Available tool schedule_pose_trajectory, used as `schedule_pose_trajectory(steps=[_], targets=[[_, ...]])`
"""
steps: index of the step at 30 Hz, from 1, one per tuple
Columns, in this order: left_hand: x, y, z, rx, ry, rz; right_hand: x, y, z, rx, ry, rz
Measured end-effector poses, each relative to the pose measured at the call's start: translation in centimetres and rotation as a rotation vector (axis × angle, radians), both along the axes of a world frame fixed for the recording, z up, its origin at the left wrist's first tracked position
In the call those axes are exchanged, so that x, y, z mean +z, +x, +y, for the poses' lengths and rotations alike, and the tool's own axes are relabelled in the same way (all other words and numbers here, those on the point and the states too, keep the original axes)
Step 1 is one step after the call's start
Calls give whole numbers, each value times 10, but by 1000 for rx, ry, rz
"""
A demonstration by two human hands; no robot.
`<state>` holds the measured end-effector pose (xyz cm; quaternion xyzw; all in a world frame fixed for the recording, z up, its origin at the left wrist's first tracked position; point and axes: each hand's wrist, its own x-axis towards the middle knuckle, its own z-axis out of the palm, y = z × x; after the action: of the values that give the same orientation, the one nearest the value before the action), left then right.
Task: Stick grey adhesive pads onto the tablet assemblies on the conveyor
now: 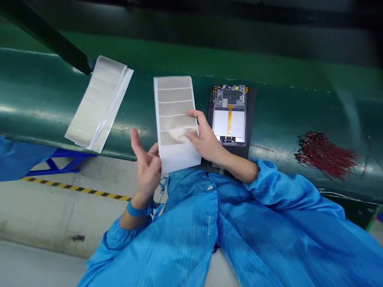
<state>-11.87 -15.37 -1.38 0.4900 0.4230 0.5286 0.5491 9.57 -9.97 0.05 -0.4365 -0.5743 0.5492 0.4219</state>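
A white backing sheet (pixel 175 115) carrying several grey rectangular stickers lies at the near edge of the green belt (pixel 36 95). My right hand (pixel 206 139) rests on its right side, fingertips pinched on the lower sticker. My left hand (pixel 148 165) grips the sheet's lower left edge, thumb raised. Just right of the sheet, an opened tablet (pixel 229 115) lies on a dark tray, showing its circuit board, silver battery and orange flex cable.
A second stack of sticker sheets (pixel 98 103) lies on the belt to the left, overhanging the edge. A bundle of thin red wires (pixel 326 153) sits on the right. A dark bar (pixel 50 38) crosses the upper left. Below, grey floor with a yellow-black stripe (pixel 74 187).
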Motion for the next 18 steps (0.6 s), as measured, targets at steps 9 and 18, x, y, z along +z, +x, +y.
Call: schedule_pose_trajectory(steps=[9,18], targets=[[35,3,17,59,142,261,18,8,-23,14,45,86],[40,-2,14,80,138,389,29,20,-23,-87,97,22]])
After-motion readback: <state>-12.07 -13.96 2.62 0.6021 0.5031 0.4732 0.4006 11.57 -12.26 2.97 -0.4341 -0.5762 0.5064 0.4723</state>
